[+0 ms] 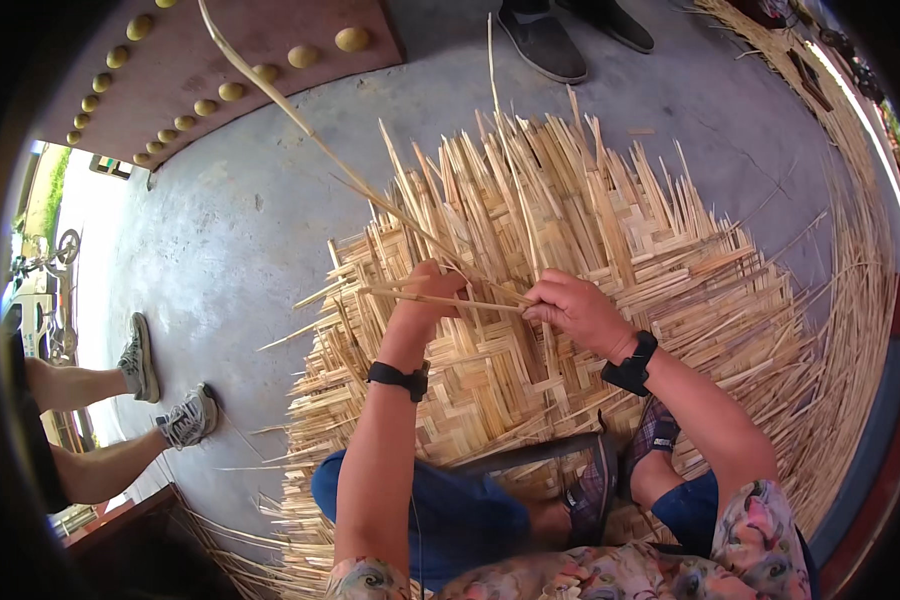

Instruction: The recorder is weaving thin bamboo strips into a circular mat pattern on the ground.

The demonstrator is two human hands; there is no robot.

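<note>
Above a woven reed mat (487,375), both of my hands are on long, pale reed strips. A long reed strip (292,112) slants from the upper left, past my left hand (427,296), to the fingertips of my right hand (577,307). My right hand pinches its end together with a shorter reed piece (457,301), which runs left across my left hand. My left fingers are curled around the strips, partly hiding them. The mat shows a zigzag weave with loose, uneven ends along its far and side edges. I sit on its near part.
Loose reeds (862,225) lie heaped along the right side. A studded reddish door (285,37) stands at the upper left. Another person's shoes (544,45) are at the far edge, and a second person's sneakers (191,416) are at the left on the concrete floor (217,225).
</note>
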